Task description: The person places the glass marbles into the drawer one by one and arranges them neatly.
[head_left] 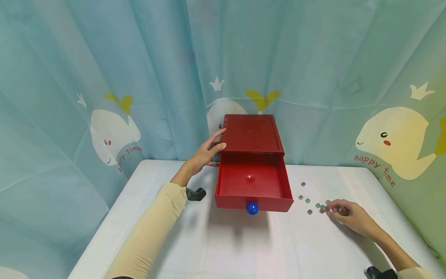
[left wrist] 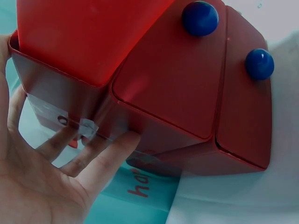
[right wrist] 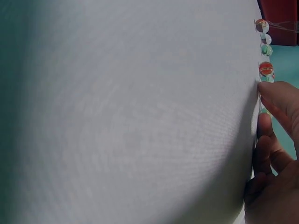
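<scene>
A red drawer cabinet [head_left: 252, 131] has its top drawer [head_left: 251, 178] pulled out, with a blue knob [head_left: 252, 208] on the front. My left hand [head_left: 203, 155] rests against the cabinet's left side, fingers spread and fairly straight. In the left wrist view two lower drawers with blue knobs [left wrist: 259, 64] are closed. Several glass marbles [head_left: 307, 200] lie on the table to the right of the cabinet. Over the nearest ones bends my right hand [head_left: 352, 217]. In the right wrist view its thumb and forefinger stand apart beside a greenish marble [right wrist: 265, 111], partly hidden by the fingers.
The white-covered table [head_left: 167, 248] carries the cabinet and marbles. Behind and around it hangs a blue-green curtain [head_left: 313, 58] printed with whales. Black wrist devices [head_left: 196, 194] sit on both forearms. Clear tape [left wrist: 88, 127] sticks to the cabinet's side.
</scene>
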Tool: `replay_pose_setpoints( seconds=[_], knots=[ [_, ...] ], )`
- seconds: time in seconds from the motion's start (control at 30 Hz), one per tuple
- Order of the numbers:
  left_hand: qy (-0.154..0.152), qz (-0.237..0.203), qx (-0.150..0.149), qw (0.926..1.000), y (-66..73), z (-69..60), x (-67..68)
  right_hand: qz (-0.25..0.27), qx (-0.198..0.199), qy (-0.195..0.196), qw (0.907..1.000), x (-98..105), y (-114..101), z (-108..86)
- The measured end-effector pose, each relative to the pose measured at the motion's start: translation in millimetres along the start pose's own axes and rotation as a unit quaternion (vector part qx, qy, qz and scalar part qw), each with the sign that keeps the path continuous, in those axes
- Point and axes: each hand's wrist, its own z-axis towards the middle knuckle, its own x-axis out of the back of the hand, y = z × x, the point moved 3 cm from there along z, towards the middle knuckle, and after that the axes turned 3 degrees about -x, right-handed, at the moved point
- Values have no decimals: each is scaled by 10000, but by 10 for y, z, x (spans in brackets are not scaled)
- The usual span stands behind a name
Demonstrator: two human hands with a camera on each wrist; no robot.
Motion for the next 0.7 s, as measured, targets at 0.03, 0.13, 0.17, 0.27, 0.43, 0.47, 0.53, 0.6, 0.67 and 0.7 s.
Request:
replay_pose_setpoints(
  seconds=[0.03, 0.13, 0.17, 0.27, 0.43, 0.47, 0.53, 0.6, 0.67, 0.7],
  knots=[
    [-2, -6, 0, 10000, 2, 0, 0, 14, -10, 0, 10000, 1, 0, 1],
    [-15, -11, 1, 10000, 8, -2, -1, 20, -36, -9, 10000, -1, 4, 1],
    [-16, -6, -5, 10000, 10, -4, -2, 9, -38, -6, 10000, -2, 7, 2],
    [-9, 13, -20, 10000, 8, -5, -2, -17, -27, -3, 10000, -6, 11, 3],
    [4, 22, -15, 10000, -4, -5, 1, -13, -30, -4, 10000, -4, 5, 4],
    [7, 22, -9, 10000, -4, -6, 1, -13, -22, 2, 10000, -4, 2, 4],
    [4, 16, 3, 10000, -4, -6, 1, -17, -29, 10, 10000, -5, -3, 2],
    [-2, -10, 17, 10000, -2, -4, 0, -25, -53, 0, 10000, -6, -8, 1],
    [-5, -44, 40, 10000, 5, -4, -2, -51, -104, -15, 9999, -8, -9, 2],
    [-8, -63, 52, 10000, 7, -3, -2, -64, -133, -37, 9999, -8, -8, 4]
  ],
)
